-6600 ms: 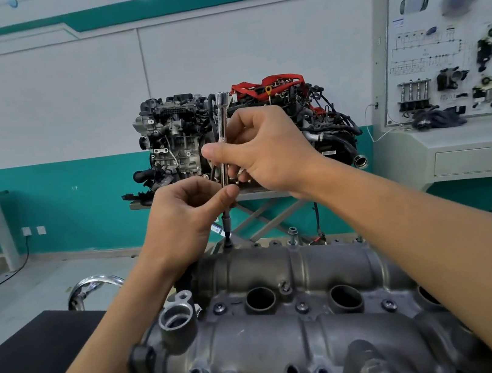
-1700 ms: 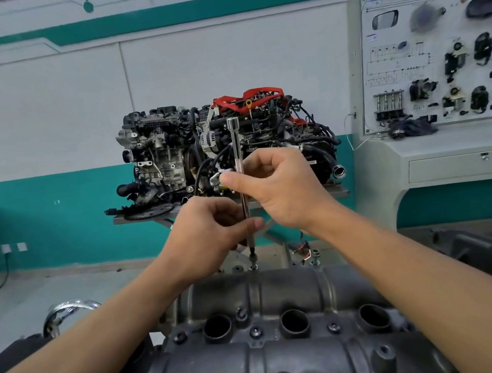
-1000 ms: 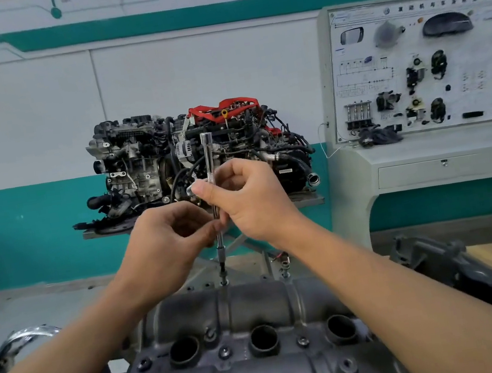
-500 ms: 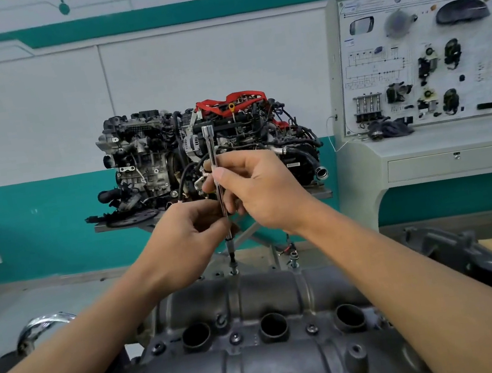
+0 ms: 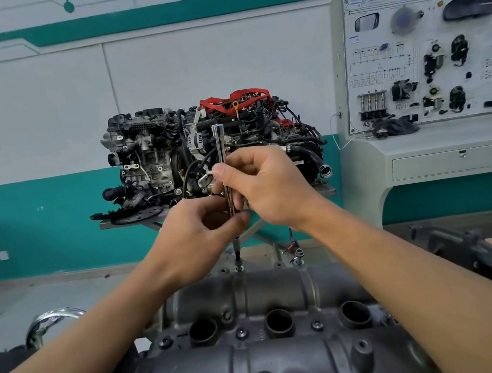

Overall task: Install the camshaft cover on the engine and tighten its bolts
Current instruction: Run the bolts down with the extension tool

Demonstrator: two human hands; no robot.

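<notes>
The grey cast camshaft cover (image 5: 265, 365) fills the bottom of the head view, with three round plug wells and several bolts along its ribs. A long chrome extension bar (image 5: 220, 145) stands upright over a bolt (image 5: 239, 265) on the cover's far edge. My left hand (image 5: 195, 238) pinches the bar's lower part between thumb and fingers. Higher up, my right hand (image 5: 267, 189) grips the same bar. A second raised bolt (image 5: 299, 255) stands just to the right on that edge.
A complete engine (image 5: 207, 150) sits on a stand by the far wall. At the right stands a grey training panel (image 5: 429, 56) with mounted parts. A dark engine part (image 5: 485, 256) lies on a wooden bench at the right. A chrome ring (image 5: 50, 317) shows at left.
Both hands stay on the bar over the same far-edge bolt, fingers shifting slightly as it turns. The camera has swayed sideways a little.
</notes>
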